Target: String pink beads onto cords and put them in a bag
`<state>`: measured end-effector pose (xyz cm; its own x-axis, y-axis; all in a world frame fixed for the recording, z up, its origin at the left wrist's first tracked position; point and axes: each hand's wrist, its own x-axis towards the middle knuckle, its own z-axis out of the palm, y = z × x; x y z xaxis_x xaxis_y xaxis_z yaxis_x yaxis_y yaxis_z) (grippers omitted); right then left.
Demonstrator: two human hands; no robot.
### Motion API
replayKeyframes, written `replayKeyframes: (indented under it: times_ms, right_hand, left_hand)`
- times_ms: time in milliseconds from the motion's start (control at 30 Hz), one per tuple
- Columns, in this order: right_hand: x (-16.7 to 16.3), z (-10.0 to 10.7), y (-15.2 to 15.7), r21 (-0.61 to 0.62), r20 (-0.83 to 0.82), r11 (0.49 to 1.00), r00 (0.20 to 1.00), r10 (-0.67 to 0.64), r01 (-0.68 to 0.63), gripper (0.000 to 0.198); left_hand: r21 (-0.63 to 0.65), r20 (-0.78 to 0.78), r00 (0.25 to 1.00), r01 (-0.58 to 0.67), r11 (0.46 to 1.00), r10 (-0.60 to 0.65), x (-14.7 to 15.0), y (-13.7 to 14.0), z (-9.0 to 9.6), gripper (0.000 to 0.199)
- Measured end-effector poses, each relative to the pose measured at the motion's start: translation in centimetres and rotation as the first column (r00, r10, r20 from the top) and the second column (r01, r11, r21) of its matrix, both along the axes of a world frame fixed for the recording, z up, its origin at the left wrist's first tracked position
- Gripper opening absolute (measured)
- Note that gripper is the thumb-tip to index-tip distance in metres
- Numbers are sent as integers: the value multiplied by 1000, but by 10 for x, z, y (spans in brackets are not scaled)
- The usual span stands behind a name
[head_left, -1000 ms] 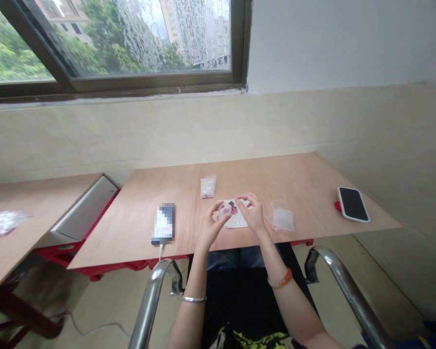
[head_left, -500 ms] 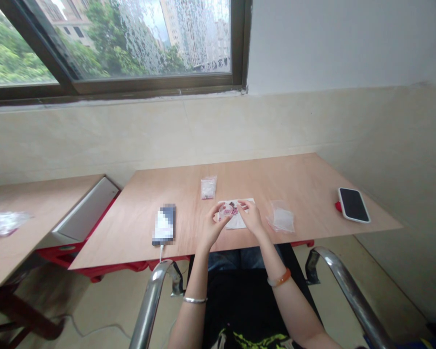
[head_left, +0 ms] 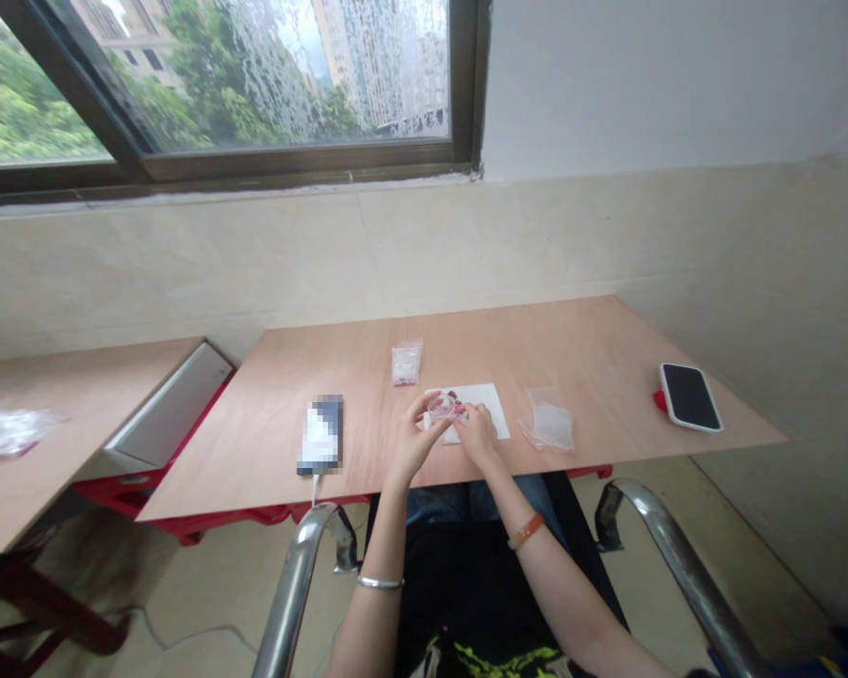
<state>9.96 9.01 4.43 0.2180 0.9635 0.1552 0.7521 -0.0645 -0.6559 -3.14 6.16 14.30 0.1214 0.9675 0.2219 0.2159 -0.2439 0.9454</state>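
Head view: both hands meet over the near edge of the pale plywood tabletop [head_left: 579, 348], just in front of the person's lap. The left hand [head_left: 415, 435] and the right hand [head_left: 478, 435] pinch between their fingertips a small clear round piece with pink and dark red bits [head_left: 444, 406]; it is too small to say what it is. Each grip is narrow, closed on that piece from its own side, so the piece is held up a little above the white sheet of paper [head_left: 481, 407] that lies flat beneath it. Holding it from both sides looks like a way to steady something tiny while the fingers work on it, and the paper likely serves as a clean backing that would catch anything dropped.

A small clear zip bag with pale contents [head_left: 405, 363] lies just beyond the hands, and a second, flatter clear plastic bag [head_left: 551, 422] lies just to the right of the paper, both within easy reach. A dark phone with a blurred screen [head_left: 319, 435] lies to the left with a white cable running off the near edge; a white-cased phone with a black screen [head_left: 691, 396] lies well apart near the right edge. The left wrist wears a silver bangle [head_left: 380, 582], the right an orange bracelet [head_left: 526, 532].

No brand, label or writing can be read anywhere.
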Motion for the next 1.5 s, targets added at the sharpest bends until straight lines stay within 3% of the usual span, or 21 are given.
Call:
replayKeyframes:
  times_ms: [433,667,767,867,1000,1133,1233,1333,1500]
  right_hand:
    - [0,0,2,-46,65,999,998,-3,6,18]
    - [1,5,1,61,-49,996,997,-57,59,15]
    - [8,20,2,147,-222,981,970,-93,128,16]
    - [17,49,0,282,-363,951,932,-17,127,17]
    - [20,91,-11,396,-408,918,896,173,3,17]
    - [14,110,-23,399,-376,907,878,296,-135,13]
    - [10,109,-26,357,-383,917,868,316,-177,14]
    - [12,101,-22,347,-392,928,878,275,-136,20]
    - [19,73,-7,279,-295,958,944,146,-61,20]
  left_hand:
    - [2,-23,1000,-13,1000,14,0,-1,3,37]
    - [17,-22,1000,-11,1000,11,-3,0,1,38]
    - [17,-19,1000,-17,1000,18,-3,1,-2,40]
    - [3,-23,999,-32,999,32,-3,2,-4,40]
    - [6,-31,999,-17,1000,18,-1,2,-6,40]
    - [16,-32,999,-2,1000,3,-1,2,-3,40]
    - [20,-31,1000,-6,1000,7,-2,1,0,39]
    - [4,-20,1000,-5,1000,5,-3,1,0,39]
    - [-6,-3,1000,-31,999,31,-6,4,-6,39]
